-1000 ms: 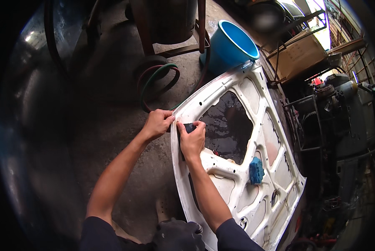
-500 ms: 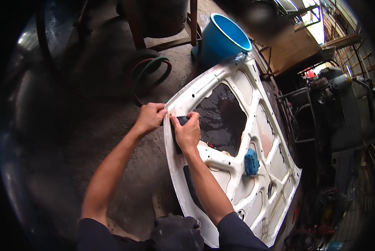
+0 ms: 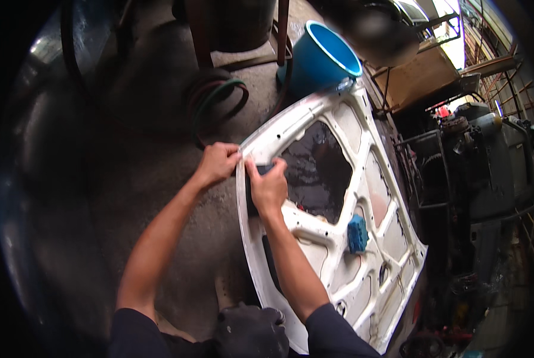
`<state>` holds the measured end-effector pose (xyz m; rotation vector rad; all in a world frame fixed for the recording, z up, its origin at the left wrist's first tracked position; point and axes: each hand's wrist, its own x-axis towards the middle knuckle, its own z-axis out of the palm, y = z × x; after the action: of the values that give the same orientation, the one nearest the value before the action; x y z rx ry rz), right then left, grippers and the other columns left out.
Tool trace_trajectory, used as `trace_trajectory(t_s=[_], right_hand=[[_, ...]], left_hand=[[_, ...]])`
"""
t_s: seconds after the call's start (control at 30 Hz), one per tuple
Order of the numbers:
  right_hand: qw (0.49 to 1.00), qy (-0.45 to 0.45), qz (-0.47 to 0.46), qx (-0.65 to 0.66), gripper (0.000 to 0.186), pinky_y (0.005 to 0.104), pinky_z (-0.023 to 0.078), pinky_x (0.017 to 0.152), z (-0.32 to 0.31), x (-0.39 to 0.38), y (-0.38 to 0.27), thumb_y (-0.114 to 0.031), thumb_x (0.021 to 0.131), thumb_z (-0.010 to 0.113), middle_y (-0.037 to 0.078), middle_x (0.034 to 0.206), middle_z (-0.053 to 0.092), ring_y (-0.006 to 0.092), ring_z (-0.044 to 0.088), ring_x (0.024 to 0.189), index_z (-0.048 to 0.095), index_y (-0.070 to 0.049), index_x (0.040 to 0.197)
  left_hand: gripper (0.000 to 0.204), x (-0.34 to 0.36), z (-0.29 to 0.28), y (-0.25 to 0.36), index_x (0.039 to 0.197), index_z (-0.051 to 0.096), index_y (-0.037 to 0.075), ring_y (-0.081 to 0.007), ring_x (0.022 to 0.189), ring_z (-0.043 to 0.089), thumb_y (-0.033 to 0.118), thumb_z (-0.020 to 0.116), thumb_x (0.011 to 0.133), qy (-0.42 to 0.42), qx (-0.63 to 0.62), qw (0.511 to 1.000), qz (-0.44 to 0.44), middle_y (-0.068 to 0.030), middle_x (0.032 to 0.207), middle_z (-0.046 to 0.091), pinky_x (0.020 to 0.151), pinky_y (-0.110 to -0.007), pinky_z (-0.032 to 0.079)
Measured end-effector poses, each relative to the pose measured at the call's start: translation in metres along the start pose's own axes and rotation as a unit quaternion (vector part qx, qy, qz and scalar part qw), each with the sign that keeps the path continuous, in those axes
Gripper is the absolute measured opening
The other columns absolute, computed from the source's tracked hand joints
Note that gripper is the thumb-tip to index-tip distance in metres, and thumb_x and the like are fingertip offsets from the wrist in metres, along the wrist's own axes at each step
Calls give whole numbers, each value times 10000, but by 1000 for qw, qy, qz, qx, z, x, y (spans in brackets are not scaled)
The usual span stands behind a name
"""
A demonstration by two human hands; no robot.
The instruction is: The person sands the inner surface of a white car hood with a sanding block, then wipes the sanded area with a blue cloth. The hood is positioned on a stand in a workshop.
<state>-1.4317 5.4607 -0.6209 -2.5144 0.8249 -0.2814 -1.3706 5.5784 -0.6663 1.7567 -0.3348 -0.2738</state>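
A white car hood (image 3: 296, 223) lies inner side up before me, its ribbed frame broken by several openings. At its left edge my left hand (image 3: 218, 162) is closed, fingers pinching the rim. Just right of it, my right hand (image 3: 269, 190) bends over the frame, thumb near the rim and fingers curled. Between that thumb and the fingers shows a dark flat piece (image 3: 265, 169) that looks like sandpaper; most of it is hidden under the hand. A blue sponge (image 3: 357, 234) rests on the hood's ribs, right of my right forearm.
Beyond the hood's far corner stands a blue bucket (image 3: 320, 58). Red and green hoses (image 3: 231, 88) coil on the concrete floor, by a metal-framed stand (image 3: 283, 36). A cardboard sheet (image 3: 419, 76) and dark machine parts (image 3: 487, 155) crowd the right side.
The view has shifted slightly. My right hand has slid a little farther up along the hood's edge; my left hand has moved slightly up with it. The sponge stays in place.
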Motion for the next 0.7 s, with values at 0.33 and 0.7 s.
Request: trace_trajectory(t_s=[0.33, 0.7], right_hand=[[994, -89, -12, -59, 781, 477, 490, 762, -8, 8, 6, -480, 784, 677, 303, 1000, 611, 420, 628, 904, 339, 47, 1252], [999, -13, -30, 37, 724, 475, 483, 770, -7, 7, 3, -529, 742, 699, 264, 930, 650, 413, 637, 890, 478, 11, 1170]], left_hand=[[212, -2, -5, 1, 949, 673, 33, -221, 691, 669, 181, 593, 820, 5, 14, 1000, 12, -175, 765, 662, 633, -333, 488], [232, -7, -1, 7, 1022, 681, 55, -146, 773, 674, 158, 602, 830, 19, 11, 999, -49, -142, 838, 699, 685, -303, 503]])
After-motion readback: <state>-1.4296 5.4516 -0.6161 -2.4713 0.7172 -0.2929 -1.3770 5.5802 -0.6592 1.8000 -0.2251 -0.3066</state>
